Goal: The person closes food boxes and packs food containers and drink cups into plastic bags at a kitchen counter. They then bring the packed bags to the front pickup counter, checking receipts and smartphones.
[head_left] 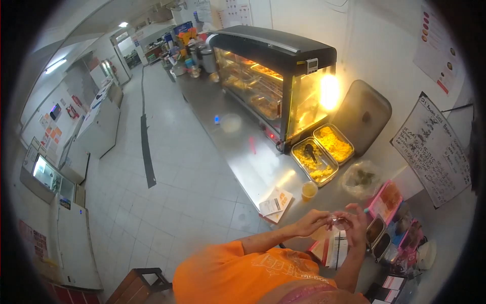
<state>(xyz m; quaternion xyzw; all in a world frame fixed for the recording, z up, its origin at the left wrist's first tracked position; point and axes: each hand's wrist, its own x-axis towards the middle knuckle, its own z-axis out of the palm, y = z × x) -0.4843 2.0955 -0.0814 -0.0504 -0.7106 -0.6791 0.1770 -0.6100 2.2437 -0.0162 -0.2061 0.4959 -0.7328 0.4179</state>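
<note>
My left hand [313, 223] and my right hand [356, 223] meet above the counter, fingers closed on a small, shiny, clear plastic piece [338, 221] between them. Its exact kind cannot be made out. Below the hands lies an open notebook [340, 248] with a dark pen or strip across it. Just beyond my left hand stands a small clear cup of yellowish liquid [309, 191]. A box with a printed paper slip [273, 204] on it lies at the counter's edge.
A lit food warmer [276, 86] stands on the steel counter [238, 152]. Beside it are two trays of yellow food [315, 161], one holding a dark utensil. A plastic bag [362, 180], pink-rimmed containers [386, 201] and a whiteboard [433, 149] are at right. A wooden stool [135, 289] stands lower left.
</note>
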